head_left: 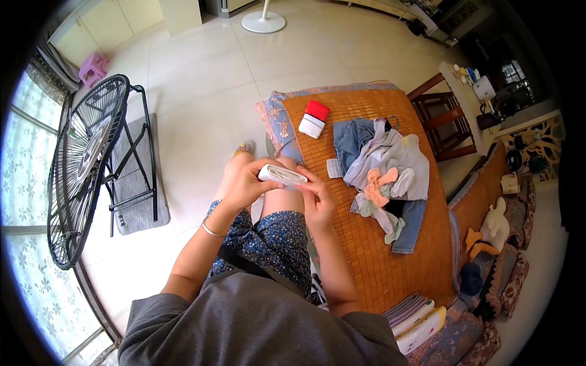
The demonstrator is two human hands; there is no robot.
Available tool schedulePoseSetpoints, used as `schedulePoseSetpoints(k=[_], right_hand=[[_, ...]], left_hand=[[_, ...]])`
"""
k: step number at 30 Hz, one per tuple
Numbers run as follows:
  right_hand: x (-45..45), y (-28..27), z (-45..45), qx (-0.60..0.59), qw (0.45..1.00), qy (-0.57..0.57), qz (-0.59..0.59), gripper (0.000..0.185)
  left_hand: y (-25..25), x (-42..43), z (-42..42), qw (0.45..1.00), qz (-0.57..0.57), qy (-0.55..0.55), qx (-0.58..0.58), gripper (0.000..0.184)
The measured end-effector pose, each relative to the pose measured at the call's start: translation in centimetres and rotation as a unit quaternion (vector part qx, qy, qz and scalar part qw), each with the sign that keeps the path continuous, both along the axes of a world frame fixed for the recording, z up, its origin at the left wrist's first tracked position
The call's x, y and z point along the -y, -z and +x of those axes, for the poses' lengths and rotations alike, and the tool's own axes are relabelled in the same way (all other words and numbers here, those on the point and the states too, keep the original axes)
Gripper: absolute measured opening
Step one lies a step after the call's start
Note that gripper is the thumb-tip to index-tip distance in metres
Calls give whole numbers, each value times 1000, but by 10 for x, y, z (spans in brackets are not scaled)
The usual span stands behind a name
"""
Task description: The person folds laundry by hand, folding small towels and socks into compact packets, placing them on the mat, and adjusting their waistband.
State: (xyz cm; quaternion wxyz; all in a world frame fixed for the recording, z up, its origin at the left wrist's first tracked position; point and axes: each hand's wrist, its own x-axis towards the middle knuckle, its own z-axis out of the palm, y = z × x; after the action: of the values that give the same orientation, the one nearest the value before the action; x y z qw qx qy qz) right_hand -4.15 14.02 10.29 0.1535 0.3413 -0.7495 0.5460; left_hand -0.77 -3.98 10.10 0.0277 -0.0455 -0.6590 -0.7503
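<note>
A small white cloth [282,175], folded into a compact bundle, is held above my lap between both hands. My left hand [251,182] grips its left end with the fingers closed on it. At the other end, my right hand [315,194] pinches the fabric between thumb and fingers. To the right, on the woven mat [378,274], lies a loose heap of clothes with blue jeans [410,227], a light grey garment [410,160] and a peach-coloured piece [379,186]. Near the mat's far left corner sit a red folded cloth [317,110] and a white folded cloth [311,125].
Folded textiles [421,323] are stacked at the mat's near end. A round black corded chair [91,165] stands on the left over a grey rug [139,207]. Beyond the mat are a wooden chair [442,119] and a white stand base [264,22]. Cushions and a plush toy [495,222] lie at right.
</note>
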Motion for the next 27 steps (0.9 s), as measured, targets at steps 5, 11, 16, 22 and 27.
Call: schedulePoseSetpoints(k=[5, 11, 16, 22, 27], right_hand=[[8, -18, 6, 290, 944, -60, -144, 27], [-1, -3, 2, 373, 913, -101, -132, 35], [-8, -1, -2, 370, 916, -104, -115, 34], [-14, -7, -5, 359, 925, -110, -59, 34], [-14, -1, -2, 363, 922, -98, -92, 29]], left_hand=[[0, -1, -3, 998, -3, 15, -62, 33], [-22, -8, 4, 997, 52, -56, -13, 28], [-17, 5, 3, 991, -14, -85, -107, 20], [-33, 9, 4, 895, -378, -125, -199, 11], [-38, 13, 1, 885, -411, -61, -208, 11]])
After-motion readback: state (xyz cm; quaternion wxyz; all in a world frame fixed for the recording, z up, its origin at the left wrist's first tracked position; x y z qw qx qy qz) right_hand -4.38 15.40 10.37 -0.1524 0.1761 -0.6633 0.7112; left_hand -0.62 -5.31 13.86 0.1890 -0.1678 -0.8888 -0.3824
